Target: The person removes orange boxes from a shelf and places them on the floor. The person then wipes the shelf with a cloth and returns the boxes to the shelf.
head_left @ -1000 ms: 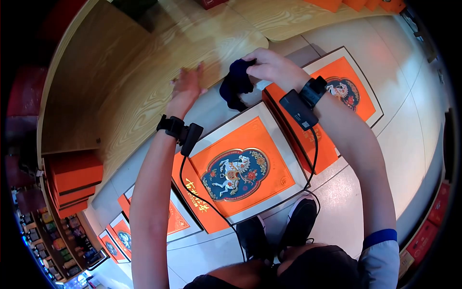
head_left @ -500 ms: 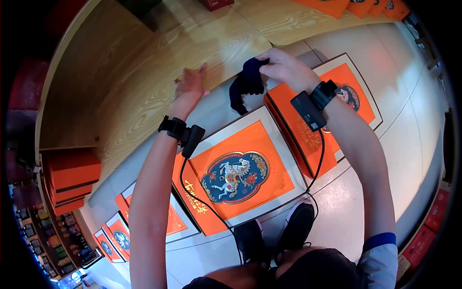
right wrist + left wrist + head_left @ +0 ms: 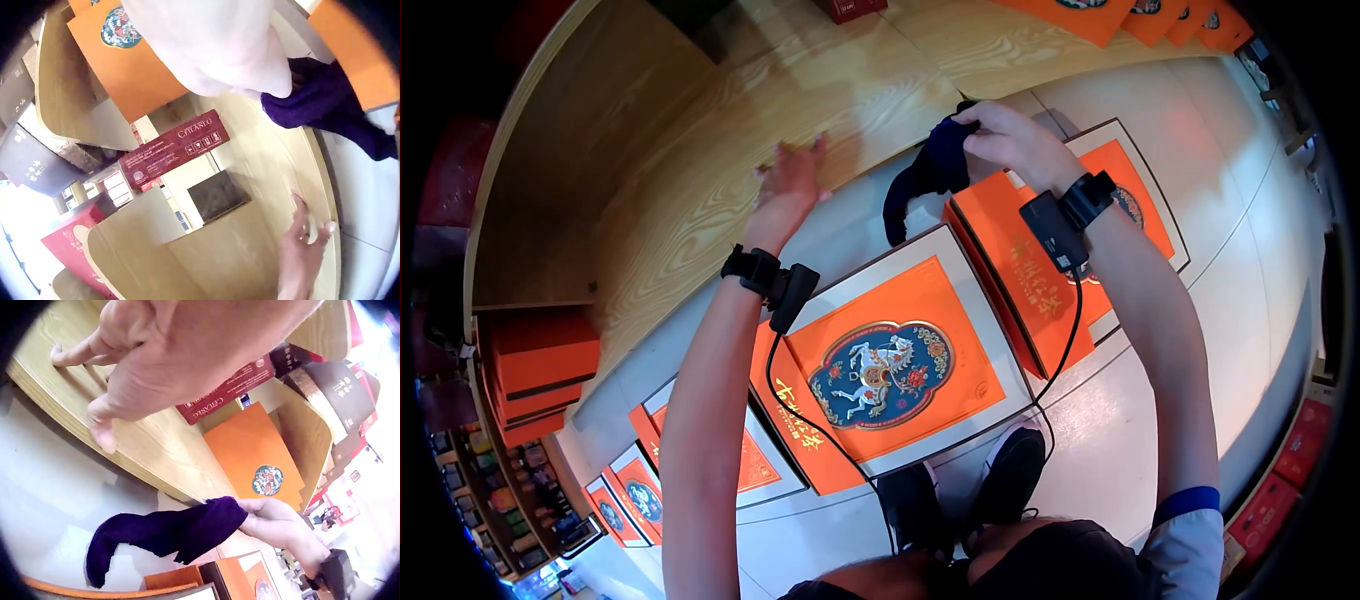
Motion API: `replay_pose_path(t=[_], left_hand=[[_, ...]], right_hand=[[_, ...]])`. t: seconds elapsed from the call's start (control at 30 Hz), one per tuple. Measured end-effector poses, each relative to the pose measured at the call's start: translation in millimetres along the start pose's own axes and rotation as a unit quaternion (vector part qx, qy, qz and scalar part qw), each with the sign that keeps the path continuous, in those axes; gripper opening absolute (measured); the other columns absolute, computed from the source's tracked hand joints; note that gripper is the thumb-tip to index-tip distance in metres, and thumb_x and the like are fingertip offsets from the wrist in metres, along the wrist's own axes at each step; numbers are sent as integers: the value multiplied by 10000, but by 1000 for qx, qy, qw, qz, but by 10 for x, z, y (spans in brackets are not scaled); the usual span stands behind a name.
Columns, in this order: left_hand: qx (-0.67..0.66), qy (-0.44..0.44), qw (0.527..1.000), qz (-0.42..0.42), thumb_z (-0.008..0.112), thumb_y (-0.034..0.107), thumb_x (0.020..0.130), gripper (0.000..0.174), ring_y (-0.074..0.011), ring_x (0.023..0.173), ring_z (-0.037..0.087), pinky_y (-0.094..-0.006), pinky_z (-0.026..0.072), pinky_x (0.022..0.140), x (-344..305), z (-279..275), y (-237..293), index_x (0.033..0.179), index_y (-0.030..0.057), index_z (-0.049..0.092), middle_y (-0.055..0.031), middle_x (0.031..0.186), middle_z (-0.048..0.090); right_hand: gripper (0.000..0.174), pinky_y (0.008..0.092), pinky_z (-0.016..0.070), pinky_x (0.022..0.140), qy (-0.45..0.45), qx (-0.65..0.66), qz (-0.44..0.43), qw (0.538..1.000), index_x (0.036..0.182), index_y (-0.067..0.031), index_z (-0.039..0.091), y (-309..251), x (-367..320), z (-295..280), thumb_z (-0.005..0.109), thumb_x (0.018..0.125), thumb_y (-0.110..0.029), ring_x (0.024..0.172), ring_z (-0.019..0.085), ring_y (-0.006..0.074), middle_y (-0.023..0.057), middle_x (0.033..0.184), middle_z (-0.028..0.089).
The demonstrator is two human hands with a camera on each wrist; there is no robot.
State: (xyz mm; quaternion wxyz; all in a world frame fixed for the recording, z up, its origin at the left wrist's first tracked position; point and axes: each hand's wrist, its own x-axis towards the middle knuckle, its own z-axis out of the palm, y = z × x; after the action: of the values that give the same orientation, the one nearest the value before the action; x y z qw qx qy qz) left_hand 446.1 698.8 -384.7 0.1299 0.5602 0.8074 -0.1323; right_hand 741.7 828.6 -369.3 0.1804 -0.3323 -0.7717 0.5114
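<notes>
My right hand (image 3: 1018, 142) pinches one end of a dark navy cloth (image 3: 930, 170), which hangs from the fingers over the gap beside the wooden shelf. Seen from the left wrist, the cloth (image 3: 162, 532) looks deep purple and trails down to a narrow end. My left hand (image 3: 790, 188) has its fingers spread, with the fingertips at the surface of the wooden shelf (image 3: 700, 190); in the left wrist view its thumb reaches close to the shelf's edge. Below the hands lies a large orange gift box (image 3: 880, 375) with a white horse emblem.
A second orange box (image 3: 1020, 265) stands to the right, and more boxes (image 3: 635, 490) line the floor on the left. Orange boxes (image 3: 540, 365) are stacked at the shelf's left end. A dark red carton (image 3: 175, 150) sits on the shelf. Black cables run down from both wrists.
My right hand has moved a little to the right, drawing the cloth along so that it stretches out longer. The left hand stays almost where it was, fingers still spread.
</notes>
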Motion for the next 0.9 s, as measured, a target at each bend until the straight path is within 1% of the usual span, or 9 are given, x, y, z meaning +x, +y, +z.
replay_pose_path(t=[0.2, 0.27, 0.4, 0.5, 0.57, 0.6, 0.67, 0.8, 0.9], left_hand=[[3, -15, 1000, -8, 863, 271, 771, 994, -412, 1338, 512, -637, 405, 1085, -10, -24, 28, 1573, 396, 288, -236, 1440, 488], [2, -4, 1000, -4, 863, 285, 772, 1005, -417, 1344, 505, -652, 401, 1086, -22, -27, 9, 1576, 401, 272, -246, 1453, 475], [9, -28, 1000, -11, 864, 296, 767, 1018, -425, 1351, 496, -671, 401, 1080, 15, -17, 17, 1578, 406, 259, -258, 1467, 457], [21, -2, 1000, -9, 868, 311, 759, 1018, -427, 1349, 498, -685, 402, 1073, 21, 16, 13, 1576, 405, 267, -265, 1482, 438], [15, -24, 1000, -12, 872, 322, 751, 1018, -425, 1358, 490, -699, 399, 1066, 15, -34, 39, 1573, 400, 277, -269, 1505, 416], [14, -21, 1000, -13, 872, 322, 751, 1018, -425, 1358, 490, -699, 399, 1066, 20, -33, 50, 1573, 400, 277, -269, 1505, 416], [33, -21, 999, -23, 863, 374, 754, 998, -429, 1364, 484, -702, 392, 1068, 23, -31, 67, 1570, 392, 289, -279, 1515, 408], [16, 5, 999, -38, 846, 399, 770, 987, -425, 1385, 465, -697, 389, 1074, 2, 103, -24, 1579, 360, 282, -300, 1514, 404], [-132, 68, 989, 17, 813, 334, 800, 912, -467, 1385, 440, -499, 395, 1151, -278, -17, -156, 1578, 248, 345, -367, 1513, 364]], right_hand=[[381, 332, 477, 930, -65, 38, 3, 997, 1246, 30, 568, 176, 84, -35, 609, 904, -133, 1049, 610, 238, 147, 1104, 639], [362, 367, 365, 1122, -66, -35, -33, 997, 1258, 11, 595, 235, 140, -44, 606, 903, -62, 1275, 529, 243, 146, 1282, 608], [362, 358, 353, 1132, -70, -7, -16, 997, 1245, 24, 595, 276, 204, -25, 604, 888, -35, 1296, 513, 232, 147, 1275, 605], [310, 368, 367, 1117, -91, -188, -73, 975, 1188, 13, 616, 431, 302, 14, 591, 880, 17, 1239, 544, 228, 128, 1250, 609], [279, 382, 457, 1035, -38, 87, -60, 994, 1144, -12, 625, 1077, 548, 158, 570, 880, 57, 1144, 580, 221, 112, 1224, 605], [279, 382, 457, 1035, -38, 85, -63, 994, 1144, -12, 625, 1002, 584, 175, 570, 880, 57, 1144, 580, 221, 112, 1224, 605], [255, 371, 531, 923, 59, 377, 223, 897, 1106, -30, 623, 794, 717, 208, 557, 883, 75, 1015, 615, 207, 100, 1157, 617], [230, 345, 561, 879, -40, 471, 252, 845, 1100, -3, 609, 10, 341, -21, 573, 883, 63, 952, 641, 207, 98, 1080, 636], [257, 358, 554, 933, -36, 442, 219, 869, 1151, 28, 608, -258, 84, -245, 581, 895, 45, 964, 666, 225, 100, 1052, 662]])
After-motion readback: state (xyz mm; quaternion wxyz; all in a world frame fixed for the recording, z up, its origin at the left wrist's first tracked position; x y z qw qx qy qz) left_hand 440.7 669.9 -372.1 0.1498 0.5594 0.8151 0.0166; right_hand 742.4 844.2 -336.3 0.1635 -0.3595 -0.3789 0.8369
